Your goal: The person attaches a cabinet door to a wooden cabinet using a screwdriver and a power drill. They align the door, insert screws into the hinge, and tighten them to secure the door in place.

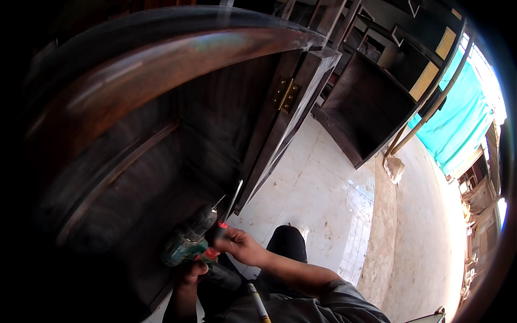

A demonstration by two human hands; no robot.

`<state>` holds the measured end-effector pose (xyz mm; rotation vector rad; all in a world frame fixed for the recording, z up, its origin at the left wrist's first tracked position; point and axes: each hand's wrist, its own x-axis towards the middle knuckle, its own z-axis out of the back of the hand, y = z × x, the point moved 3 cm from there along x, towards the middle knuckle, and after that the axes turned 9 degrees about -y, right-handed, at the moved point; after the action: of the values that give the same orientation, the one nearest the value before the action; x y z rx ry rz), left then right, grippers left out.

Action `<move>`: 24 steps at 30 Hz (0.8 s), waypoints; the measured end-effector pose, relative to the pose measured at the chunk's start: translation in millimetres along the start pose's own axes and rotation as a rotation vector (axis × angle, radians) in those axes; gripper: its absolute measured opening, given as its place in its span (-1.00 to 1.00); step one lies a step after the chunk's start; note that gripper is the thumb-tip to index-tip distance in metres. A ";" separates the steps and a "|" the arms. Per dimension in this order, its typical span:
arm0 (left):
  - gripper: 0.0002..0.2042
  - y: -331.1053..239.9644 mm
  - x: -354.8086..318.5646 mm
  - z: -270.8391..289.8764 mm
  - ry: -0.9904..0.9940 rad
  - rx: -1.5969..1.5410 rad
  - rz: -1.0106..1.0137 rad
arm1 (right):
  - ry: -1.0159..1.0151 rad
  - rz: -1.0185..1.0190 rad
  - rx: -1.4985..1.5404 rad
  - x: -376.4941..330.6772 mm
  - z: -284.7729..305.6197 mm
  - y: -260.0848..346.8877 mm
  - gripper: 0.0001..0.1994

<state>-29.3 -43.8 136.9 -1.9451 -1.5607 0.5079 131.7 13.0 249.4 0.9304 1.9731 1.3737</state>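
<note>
A brass hinge [286, 95] is mounted on the dark cabinet [161, 67]; whether every screw is in, I cannot tell. The left hand [195, 273] grips a drill [188, 235], the right hand [243, 248] a screwdriver [222, 225], near the cabinet's lower end.

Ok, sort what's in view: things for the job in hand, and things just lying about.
Likely for the job:
drill, in the left hand
screwdriver, in the right hand
dark cabinet
brass hinge on it

Apparently just about:
open wooden unit on the floor
turquoise sheet
pale lump on the floor
cigarette
</note>
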 end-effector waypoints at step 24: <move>-0.51 1.7 -65.8 3.9 -0.757 -0.129 0.078 | -0.197 0.198 0.316 69.4 21.9 98.7 -0.71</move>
<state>-46.3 -107.0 128.6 -2.0299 -1.9936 1.3203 128.6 103.7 332.0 1.3827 2.0202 1.0374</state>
